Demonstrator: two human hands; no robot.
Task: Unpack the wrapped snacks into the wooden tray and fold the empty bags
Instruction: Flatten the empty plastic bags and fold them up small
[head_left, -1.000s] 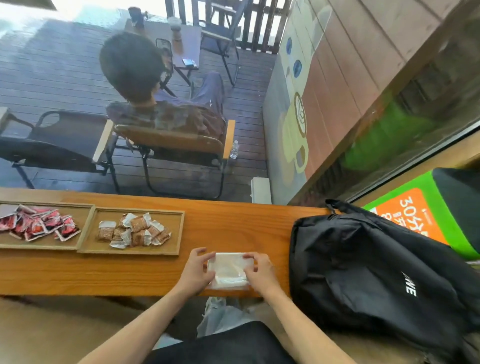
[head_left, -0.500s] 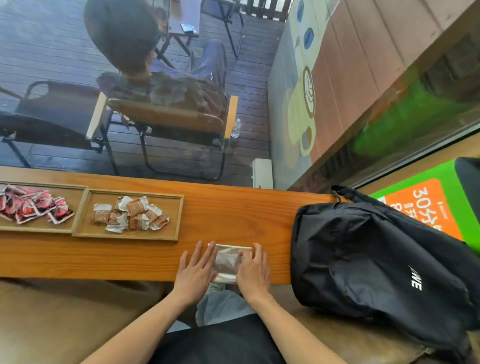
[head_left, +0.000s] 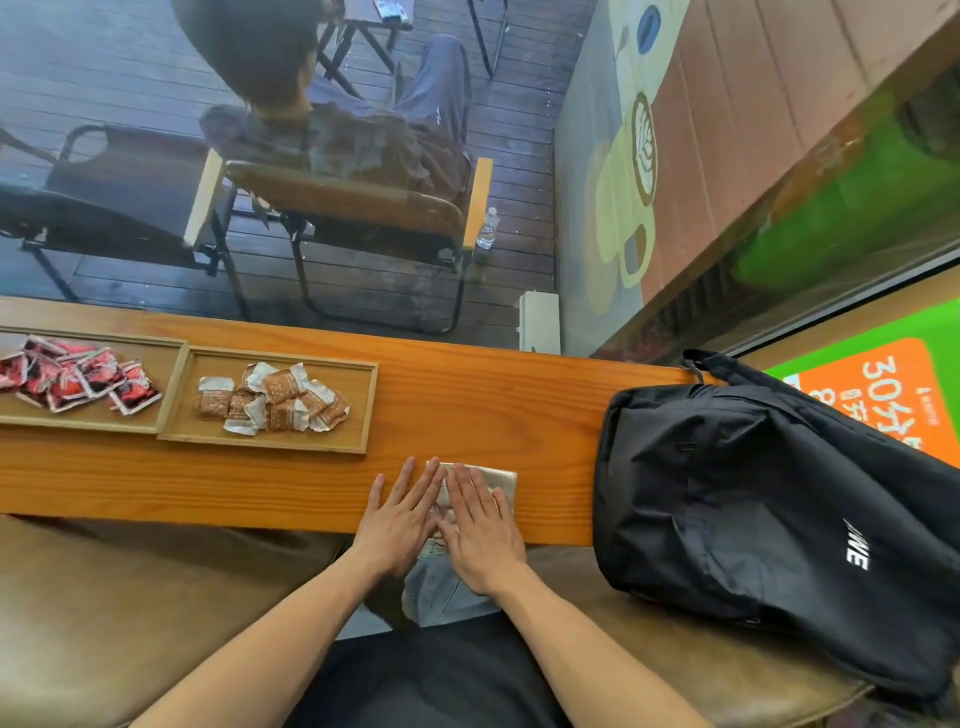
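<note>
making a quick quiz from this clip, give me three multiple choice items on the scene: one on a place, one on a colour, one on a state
1. Where is the black backpack?
A. at the right end of the counter
B. left of both trays
C. between the trays

2. What colour are the wrappers in the left tray?
A. green
B. red
C. blue

3. What are the two hands doing with the folded bag?
A. lifting it
B. tearing it
C. pressing it flat

Key: A, it sits right of the counter and the hands. B, the red snacks fill that tray. C, the left hand and right hand lie on it with straight fingers.
</note>
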